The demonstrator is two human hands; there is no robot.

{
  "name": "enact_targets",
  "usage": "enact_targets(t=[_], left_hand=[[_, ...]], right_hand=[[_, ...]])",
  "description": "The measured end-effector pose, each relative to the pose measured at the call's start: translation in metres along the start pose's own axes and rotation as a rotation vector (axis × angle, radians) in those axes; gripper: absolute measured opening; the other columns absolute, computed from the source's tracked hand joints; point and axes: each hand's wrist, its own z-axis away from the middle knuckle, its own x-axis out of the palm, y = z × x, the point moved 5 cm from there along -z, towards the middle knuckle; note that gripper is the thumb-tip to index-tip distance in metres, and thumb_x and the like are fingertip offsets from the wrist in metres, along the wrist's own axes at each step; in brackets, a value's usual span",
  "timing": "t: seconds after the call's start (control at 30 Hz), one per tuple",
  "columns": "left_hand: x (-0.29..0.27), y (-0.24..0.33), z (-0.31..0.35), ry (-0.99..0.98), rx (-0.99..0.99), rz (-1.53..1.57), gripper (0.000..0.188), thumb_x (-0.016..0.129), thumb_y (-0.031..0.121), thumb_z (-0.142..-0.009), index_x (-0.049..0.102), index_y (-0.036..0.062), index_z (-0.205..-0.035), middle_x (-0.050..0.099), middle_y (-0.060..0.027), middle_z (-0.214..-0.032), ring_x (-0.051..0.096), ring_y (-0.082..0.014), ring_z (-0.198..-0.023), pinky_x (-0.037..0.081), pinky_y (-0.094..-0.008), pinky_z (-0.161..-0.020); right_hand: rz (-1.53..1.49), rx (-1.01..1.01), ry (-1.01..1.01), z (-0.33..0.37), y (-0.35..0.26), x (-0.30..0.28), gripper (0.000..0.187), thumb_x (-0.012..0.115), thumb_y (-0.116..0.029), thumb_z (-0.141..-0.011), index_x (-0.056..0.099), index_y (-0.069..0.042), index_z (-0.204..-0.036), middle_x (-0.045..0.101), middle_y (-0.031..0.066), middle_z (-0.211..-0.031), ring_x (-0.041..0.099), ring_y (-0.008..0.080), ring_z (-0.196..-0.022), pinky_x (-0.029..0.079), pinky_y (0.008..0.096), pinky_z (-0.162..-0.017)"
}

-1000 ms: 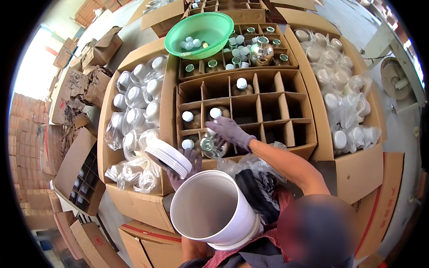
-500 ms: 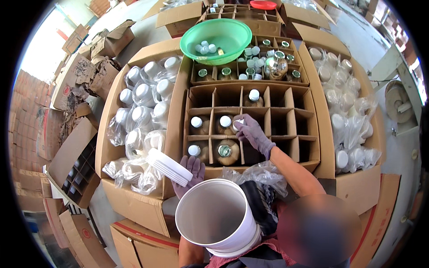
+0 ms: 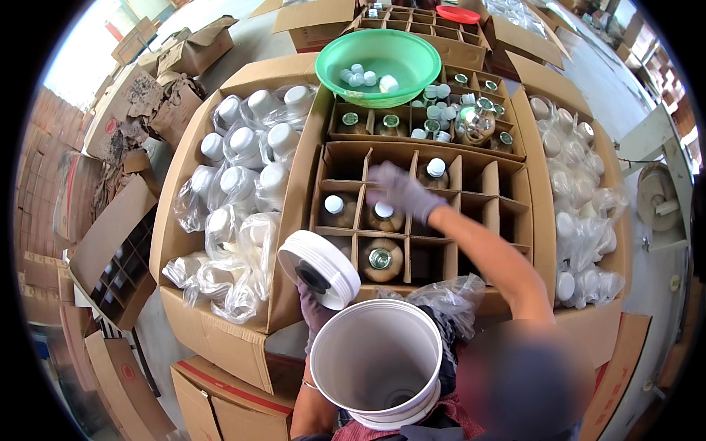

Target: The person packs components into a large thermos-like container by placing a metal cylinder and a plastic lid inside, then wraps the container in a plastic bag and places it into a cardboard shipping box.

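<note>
White lid [image 3: 321,268] is gripped in the left hand [image 3: 315,309], kept ready beside the bucket [image 3: 376,361]. The right hand [image 3: 401,192] reaches over a jar [image 3: 384,215] in the divided box [image 3: 478,192]; its grip I cannot tell.

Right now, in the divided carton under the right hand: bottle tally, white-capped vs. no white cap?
White-capped bottles: 3
Bottle without a white cap: 1
Total: 4
The count covers only the divided carton. Any cell under the right hand is hidden. The stack of white lids in the left hand is not counted.
</note>
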Motion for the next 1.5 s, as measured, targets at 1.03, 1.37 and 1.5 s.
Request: enact_targets(t=[1.03, 1.37, 1.5], left_hand=[[0.200, 0.023, -0.037, -0.444, -0.301, 0.167, 0.069, 0.053, 0.051, -0.092, 0.036, 0.0096, -0.146, 0.049, -0.0170, -0.135, 0.053, -0.0351, -0.119, 0.048, -0.0512, -0.097], [0.161, 0.048, 0.056, -0.589, 0.818, -1.255, 0.060, 0.072, 0.013, -0.083, 0.048, -0.0025, -0.136, 0.055, -0.0191, -0.134, 0.053, -0.0296, -0.123, 0.042, -0.0420, -0.103], [0.147, 0.034, 0.085, -0.627, 0.639, -1.188, 0.057, 0.070, 0.011, -0.084, 0.049, -0.0015, -0.136, 0.054, -0.0180, -0.135, 0.052, -0.0302, -0.124, 0.039, -0.0405, -0.107]], right_hand=[[0.351, -0.746, 0.093, 0.089, -0.226, -0.296, 0.055, 0.068, -0.033, -0.076, 0.055, -0.016, -0.127, 0.055, 0.0083, -0.109, 0.060, 0.0217, -0.098, 0.051, 0.0376, -0.088], [-1.255, 0.393, 0.298, 0.128, -0.157, -0.232, 0.116, 0.082, -0.032, -0.073, 0.004, -0.001, -0.154, 0.019, 0.0168, -0.156, 0.021, 0.0250, -0.144, 0.019, 0.0349, -0.117], [-1.309, 0.492, 0.180, 0.142, -0.169, -0.221, 0.085, 0.081, -0.027, -0.073, 0.036, -0.002, -0.141, 0.049, 0.0104, -0.132, 0.048, 0.0193, -0.121, 0.038, 0.0315, -0.105]])
